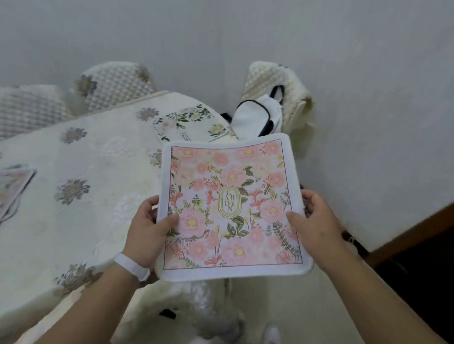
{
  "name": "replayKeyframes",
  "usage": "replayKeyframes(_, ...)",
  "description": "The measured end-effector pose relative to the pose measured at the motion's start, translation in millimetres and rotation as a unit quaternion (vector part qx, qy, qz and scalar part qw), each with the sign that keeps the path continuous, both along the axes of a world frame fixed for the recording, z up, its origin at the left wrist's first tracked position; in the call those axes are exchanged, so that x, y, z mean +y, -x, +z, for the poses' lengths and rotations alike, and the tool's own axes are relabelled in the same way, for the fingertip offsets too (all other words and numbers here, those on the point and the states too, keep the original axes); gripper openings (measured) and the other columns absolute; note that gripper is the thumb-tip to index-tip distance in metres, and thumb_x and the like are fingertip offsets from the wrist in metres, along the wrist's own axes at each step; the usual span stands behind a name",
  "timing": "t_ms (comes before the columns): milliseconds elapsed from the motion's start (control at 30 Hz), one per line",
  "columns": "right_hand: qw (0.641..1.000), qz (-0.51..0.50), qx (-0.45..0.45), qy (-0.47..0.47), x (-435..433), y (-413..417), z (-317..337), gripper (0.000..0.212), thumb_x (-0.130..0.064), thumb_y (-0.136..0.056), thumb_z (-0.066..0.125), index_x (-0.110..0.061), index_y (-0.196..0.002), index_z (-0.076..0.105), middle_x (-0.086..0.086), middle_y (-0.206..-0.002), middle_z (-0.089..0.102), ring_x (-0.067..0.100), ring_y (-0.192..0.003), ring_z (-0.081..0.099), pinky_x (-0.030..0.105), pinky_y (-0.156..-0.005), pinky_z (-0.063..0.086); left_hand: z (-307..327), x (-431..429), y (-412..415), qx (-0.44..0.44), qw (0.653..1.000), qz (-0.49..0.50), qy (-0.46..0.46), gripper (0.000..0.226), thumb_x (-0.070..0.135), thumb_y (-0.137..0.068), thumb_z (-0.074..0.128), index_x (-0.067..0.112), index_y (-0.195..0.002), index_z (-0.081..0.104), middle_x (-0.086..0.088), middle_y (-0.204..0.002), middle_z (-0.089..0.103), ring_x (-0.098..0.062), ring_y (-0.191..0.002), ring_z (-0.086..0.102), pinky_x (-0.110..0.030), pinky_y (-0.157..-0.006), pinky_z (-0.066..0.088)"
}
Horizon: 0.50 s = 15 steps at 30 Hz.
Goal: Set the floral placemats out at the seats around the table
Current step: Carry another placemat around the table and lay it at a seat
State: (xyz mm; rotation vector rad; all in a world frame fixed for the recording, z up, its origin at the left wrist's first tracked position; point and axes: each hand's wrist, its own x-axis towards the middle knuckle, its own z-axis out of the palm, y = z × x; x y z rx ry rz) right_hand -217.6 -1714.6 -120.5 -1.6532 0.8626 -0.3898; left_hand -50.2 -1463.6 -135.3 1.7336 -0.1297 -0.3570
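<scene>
A home dining room: a desk (66,210) under a quilted cloth, padded chairs (114,85) against plain walls.

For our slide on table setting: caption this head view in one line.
Both hands, left hand and right hand, hold a pink floral placemat beside the table.

wall (229,25): plain pale grey | table (71,215): cream quilted cloth w/ grey flowers | chairs (114,85): quilted covers, far side | floor (305,309): light | skirting (416,228): brown wood, rt
</scene>
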Motion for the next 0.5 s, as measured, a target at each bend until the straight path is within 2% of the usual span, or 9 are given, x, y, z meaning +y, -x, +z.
replayKeyframes(133,0.997,0.071,0.009,0.012,-36.0,-39.2,-1.9,0.033,-0.006,-0.089,0.064,-0.028,-0.109,0.05,-0.011,-0.102,0.065,0.009,-0.089,0.066,0.035,-0.074,0.057,2.6,-10.1,-1.3,-0.009,0.998,0.064,-0.016,0.039,0.005,-0.085,0.066,0.019,-0.119,0.053,-0.009,-0.098,0.07,-0.029,-0.083,0.071,-0.042,-0.07,0.058)
replayKeyframes(267,0.991,0.135,-0.003,-0.001,-35.8,-77.5,-4.1,0.035,-0.004,-0.089,0.063,-0.025,-0.113,0.05,-0.01,-0.104,0.064,0.007,-0.089,0.065,0.03,-0.071,0.056,7.7,4.2,-6.5,-0.029,0.991,0.129,-0.03,0.036,0.004,-0.084,0.068,0.026,-0.109,0.055,-0.014,-0.097,0.069,-0.034,-0.084,0.069,-0.047,-0.074,0.058)
replayKeyframes(333,0.989,0.15,-0.006,-0.014,-31.5,-93.7,-5.4,0.036,-0.002,-0.088,0.063,-0.024,-0.113,0.05,-0.008,-0.102,0.065,0.009,-0.089,0.066,0.034,-0.072,0.058,9.0,12.2,-8.6,-0.031,0.987,0.152,-0.034,0.036,0.004,-0.084,0.068,0.024,-0.109,0.054,-0.014,-0.093,0.069,-0.032,-0.079,0.069,-0.048,-0.073,0.058)
replayKeyframes(433,0.982,0.186,0.0,-0.02,-17.6,-123.5,-9.1,0.035,-0.001,-0.088,0.063,-0.024,-0.111,0.05,-0.008,-0.098,0.066,0.01,-0.083,0.066,0.04,-0.074,0.059,6.3,29.7,-13.5,-0.025,0.98,0.193,-0.028,0.035,0.001,-0.084,0.067,0.024,-0.108,0.054,-0.01,-0.091,0.069,-0.027,-0.078,0.069,-0.042,-0.071,0.058)
replayKeyframes(500,0.978,0.21,0.008,-0.017,-7.8,-141.4,-13.0,0.033,-0.001,-0.089,0.062,-0.027,-0.107,0.051,-0.002,-0.1,0.067,0.014,-0.082,0.067,0.042,-0.074,0.059,1.0,41.7,-18.3,-0.014,0.975,0.221,-0.021,0.035,0.001,-0.084,0.067,0.026,-0.106,0.055,-0.012,-0.094,0.07,-0.03,-0.081,0.069,-0.043,-0.072,0.058)
